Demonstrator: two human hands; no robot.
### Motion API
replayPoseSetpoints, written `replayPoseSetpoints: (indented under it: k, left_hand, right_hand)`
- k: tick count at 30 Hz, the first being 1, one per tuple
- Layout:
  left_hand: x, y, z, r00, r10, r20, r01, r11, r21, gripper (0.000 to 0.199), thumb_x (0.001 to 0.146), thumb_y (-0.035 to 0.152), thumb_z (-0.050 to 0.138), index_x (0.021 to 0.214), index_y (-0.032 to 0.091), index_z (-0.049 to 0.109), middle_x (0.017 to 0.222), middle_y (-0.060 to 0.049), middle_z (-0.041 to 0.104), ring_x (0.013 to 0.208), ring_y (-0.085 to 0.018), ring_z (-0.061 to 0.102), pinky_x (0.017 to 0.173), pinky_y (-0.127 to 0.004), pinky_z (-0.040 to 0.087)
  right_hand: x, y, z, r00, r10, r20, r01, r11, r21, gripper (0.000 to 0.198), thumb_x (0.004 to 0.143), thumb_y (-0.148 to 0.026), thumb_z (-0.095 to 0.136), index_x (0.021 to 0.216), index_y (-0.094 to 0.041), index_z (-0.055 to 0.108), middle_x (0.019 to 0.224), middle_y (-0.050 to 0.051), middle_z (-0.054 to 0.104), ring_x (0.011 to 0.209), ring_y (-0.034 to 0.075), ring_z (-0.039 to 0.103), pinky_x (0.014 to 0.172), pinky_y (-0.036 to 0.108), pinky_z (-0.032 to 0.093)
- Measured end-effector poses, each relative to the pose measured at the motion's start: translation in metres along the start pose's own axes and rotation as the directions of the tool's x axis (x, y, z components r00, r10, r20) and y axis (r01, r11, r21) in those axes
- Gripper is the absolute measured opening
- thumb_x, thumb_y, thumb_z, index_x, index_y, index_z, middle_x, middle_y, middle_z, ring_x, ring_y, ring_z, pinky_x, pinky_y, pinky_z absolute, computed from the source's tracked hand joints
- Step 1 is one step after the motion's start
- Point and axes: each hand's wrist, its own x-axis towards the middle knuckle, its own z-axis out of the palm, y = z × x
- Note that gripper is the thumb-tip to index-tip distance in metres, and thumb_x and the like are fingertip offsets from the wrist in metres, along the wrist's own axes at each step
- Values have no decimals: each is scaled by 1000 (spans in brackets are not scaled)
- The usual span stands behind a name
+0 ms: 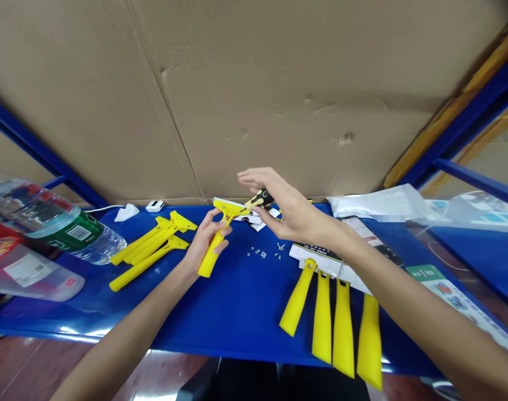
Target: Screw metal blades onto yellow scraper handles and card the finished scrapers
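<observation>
My left hand [208, 236] is closed around the handle of a yellow scraper [213, 253], its wide head tilted up and away from me. A small screwdriver [259, 199] with a black and cream handle lies between the thumb and palm of my right hand [285, 203], whose fingers stretch out above it. Its tip end meets the right side of the scraper's head; the exact contact is too small to see. On the blue table below are small rings [263, 254] and several tiny screws [280, 247].
Several yellow scrapers [154, 245] lie stacked at left, near a water bottle [74, 223] and a clear plastic container [37, 275]. At right, yellow handles [321, 317] overhang the table's front edge. A phone [373, 239] and a white packet [375, 200] lie behind my right forearm.
</observation>
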Motion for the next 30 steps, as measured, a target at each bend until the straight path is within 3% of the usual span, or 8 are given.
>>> replayPoseSetpoints:
  k: [5, 8, 10, 14, 17, 20, 25, 30]
  left_hand:
    - [-3, 0, 4, 1000, -24, 5, 24, 1000, -10, 52, 80, 12, 80, 123, 27, 56, 102, -1, 60, 60, -6, 51, 33, -10, 29]
    - [-2, 0, 4, 999, -38, -10, 38, 999, -30, 50, 80, 11, 80, 122, 27, 57, 104, -2, 61, 58, -5, 50, 33, -10, 29]
    - [-1, -1, 3, 999, -40, -25, 39, 998, -59, 50, 79, 9, 80, 119, 25, 56, 109, -4, 62, 60, -5, 51, 33, -9, 29]
    - [2, -4, 1, 999, -45, -29, 42, 996, -75, 53, 78, 8, 79, 123, 25, 57, 115, -6, 62, 61, -4, 53, 33, -9, 29]
    - [2, -8, -1, 997, -75, -20, 74, 995, -60, 55, 80, 10, 78, 128, 26, 58, 116, -5, 63, 60, -4, 52, 33, -9, 31]
    - [1, -11, 1, 995, -102, -16, 101, 993, -68, 52, 82, 9, 77, 127, 27, 58, 117, -6, 63, 60, -4, 52, 33, -9, 32]
    - [-2, -12, 4, 992, -123, 1, 122, 988, -96, 51, 83, 7, 74, 127, 27, 57, 111, -4, 61, 60, -4, 52, 32, -8, 32]
    - [-2, -16, 1, 989, -147, 8, 147, 981, -128, 49, 85, 7, 73, 127, 25, 56, 116, -7, 62, 61, -5, 54, 32, -8, 34]
  right_hand:
    - [-2, 8, 2, 991, 3, -137, -14, 997, -77, 39, 105, -27, 64, 143, -27, 57, 115, 8, 71, 104, 25, 71, 99, 50, 62]
    - [-2, 12, -1, 995, 6, -103, -13, 998, -61, 50, 102, -30, 68, 149, -24, 52, 134, 14, 65, 119, 28, 67, 103, 52, 60]
    - [-2, 14, -3, 998, 36, -42, -36, 999, 1, 45, 104, -26, 62, 148, -23, 51, 141, 15, 62, 123, 26, 67, 103, 48, 60]
    - [-4, 17, -2, 992, 83, -97, -89, 995, -55, 28, 103, -31, 68, 129, -22, 61, 115, 9, 72, 103, 23, 72, 97, 44, 61]
    - [-3, 17, -1, 992, 79, -95, -87, 993, -85, 52, 98, -34, 73, 144, -22, 52, 133, 15, 66, 125, 30, 65, 110, 53, 56]
    - [-2, 14, 0, 998, 49, -47, -50, 999, -13, 66, 101, -28, 66, 160, -22, 37, 158, 20, 48, 147, 32, 50, 118, 56, 51]
    - [-4, 16, 4, 989, 75, -126, -75, 997, 6, 47, 105, -28, 63, 151, -25, 50, 125, 9, 70, 107, 24, 70, 105, 49, 59]
    - [-4, 14, -2, 999, 48, 12, -49, 998, 46, 55, 103, -22, 61, 155, -25, 43, 146, 14, 61, 132, 28, 63, 113, 52, 54]
